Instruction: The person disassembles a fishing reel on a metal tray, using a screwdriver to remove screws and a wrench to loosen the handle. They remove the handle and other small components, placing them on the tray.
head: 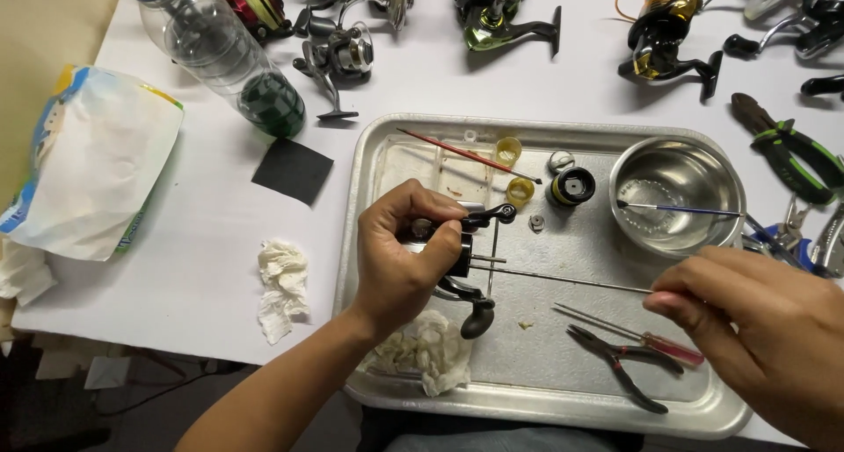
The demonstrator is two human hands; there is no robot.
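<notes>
Showing the left hand (pixel 400 263) bare, with creased knuckles and a short nail on the thumb, and behind it showing a long forearm (pixel 281 386), also bare along all the length that is visible. Showing the right hand (pixel 760 329) bare as well, seen only as far as the wrist, with a short trimmed thumbnail. Possibly wearing some grey-blue cloth (pixel 510 440) at the lower edge, too little being visible for telling the garment.
</notes>
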